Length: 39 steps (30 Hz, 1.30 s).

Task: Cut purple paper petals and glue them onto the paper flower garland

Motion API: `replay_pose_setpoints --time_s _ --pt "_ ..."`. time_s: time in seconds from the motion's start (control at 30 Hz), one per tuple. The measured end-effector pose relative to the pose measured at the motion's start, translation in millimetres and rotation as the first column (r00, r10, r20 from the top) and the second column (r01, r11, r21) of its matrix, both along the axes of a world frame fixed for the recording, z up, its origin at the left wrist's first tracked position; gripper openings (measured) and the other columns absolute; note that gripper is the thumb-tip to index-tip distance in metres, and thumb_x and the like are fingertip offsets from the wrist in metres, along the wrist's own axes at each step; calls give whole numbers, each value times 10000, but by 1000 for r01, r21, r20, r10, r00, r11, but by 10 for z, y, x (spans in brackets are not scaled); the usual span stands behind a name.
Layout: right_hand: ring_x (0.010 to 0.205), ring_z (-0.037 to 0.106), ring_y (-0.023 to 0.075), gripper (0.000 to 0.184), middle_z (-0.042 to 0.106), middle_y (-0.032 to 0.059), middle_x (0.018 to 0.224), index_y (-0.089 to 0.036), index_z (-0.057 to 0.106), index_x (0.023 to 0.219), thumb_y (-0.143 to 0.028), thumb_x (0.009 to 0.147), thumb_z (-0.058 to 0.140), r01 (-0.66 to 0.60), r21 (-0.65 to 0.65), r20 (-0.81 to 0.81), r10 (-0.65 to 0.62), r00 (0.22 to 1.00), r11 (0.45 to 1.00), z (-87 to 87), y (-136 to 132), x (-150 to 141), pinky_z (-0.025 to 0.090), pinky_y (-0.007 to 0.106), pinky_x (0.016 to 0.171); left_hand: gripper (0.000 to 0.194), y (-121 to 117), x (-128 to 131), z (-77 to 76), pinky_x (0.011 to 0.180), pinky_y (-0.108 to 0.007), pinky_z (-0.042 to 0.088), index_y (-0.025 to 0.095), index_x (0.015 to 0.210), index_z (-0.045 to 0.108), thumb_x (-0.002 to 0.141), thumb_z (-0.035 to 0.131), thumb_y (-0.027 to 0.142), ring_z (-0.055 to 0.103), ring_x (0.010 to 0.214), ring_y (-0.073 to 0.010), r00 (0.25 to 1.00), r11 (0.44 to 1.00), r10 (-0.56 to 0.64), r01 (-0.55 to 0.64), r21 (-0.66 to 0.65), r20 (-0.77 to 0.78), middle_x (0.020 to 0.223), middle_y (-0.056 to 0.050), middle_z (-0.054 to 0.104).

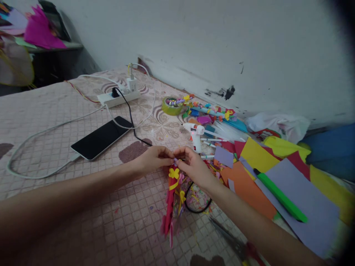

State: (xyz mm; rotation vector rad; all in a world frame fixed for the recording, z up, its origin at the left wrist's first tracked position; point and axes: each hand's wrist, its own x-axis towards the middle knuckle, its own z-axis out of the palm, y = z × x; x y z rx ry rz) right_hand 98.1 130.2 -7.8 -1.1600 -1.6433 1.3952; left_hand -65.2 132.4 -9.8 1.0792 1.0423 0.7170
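Fingertips of my left hand (158,159) and my right hand (192,165) meet in a pinch at the upper end of a red decorated stick (171,203). A small purple bit shows between the fingers, its shape mostly hidden. The stick slants down toward me, with a yellow foam flower (173,173), a yellow strip wound round it and pink petal shapes near its lower end. Just beyond my right hand, a white hot glue gun (195,136) rests on the table. Scissors (230,236) lie near my right forearm, partly covered by it.
A phone (102,137) on a cable and a white power strip (119,96) lie at left. Colored foam sheets (302,199), a green cutter (280,195) and paper scraps cover the right side. Green tape (166,108) and decorated sticks (210,111) lie by the wall.
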Motion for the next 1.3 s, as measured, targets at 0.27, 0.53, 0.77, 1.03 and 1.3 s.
replay_pose_setpoints --time_s 0.27,0.53,0.77,1.03,1.3 --pt "872 561 159 167 577 25 909 -195 531 878 -185 716 568 -7 -4 -2 7 1000 1000 -6 0 1 456 312 773 75 2 7 3 591 -225 458 135 710 569 684 632 166 588 589 -103 1000 1000 8 -8 -8 -14 666 0 643" --pt "862 562 158 162 580 22 897 -198 533 864 -182 706 564 1 -14 5 -1 1000 1000 50 -18 -2 454 318 778 73 4 -4 -14 607 -235 462 140 716 565 679 627 148 588 589 -103 1000 1000 6 -6 -6 -11 659 12 637" --pt "837 548 149 124 567 20 910 -210 542 892 -238 772 533 66 12 78 -67 995 998 187 -57 59 456 282 725 80 -29 -11 51 637 -263 491 136 733 571 702 638 166 603 605 -112 999 997 29 -27 -72 26 698 -10 643" --pt "842 542 155 143 549 35 935 -197 525 912 -248 778 530 105 111 134 -120 984 988 373 -185 200 443 280 722 128 -76 -86 67 647 -283 504 141 767 574 705 642 229 619 670 -139 1000 1000 26 -26 -6 -7 748 -24 647" --pt "836 544 175 123 567 37 899 -211 540 908 -282 809 522 118 235 202 -167 965 965 491 -446 375 442 309 723 198 -222 -377 66 568 -233 464 173 847 581 716 613 317 619 691 -158 956 941 98 2 338 -278 764 -31 657"
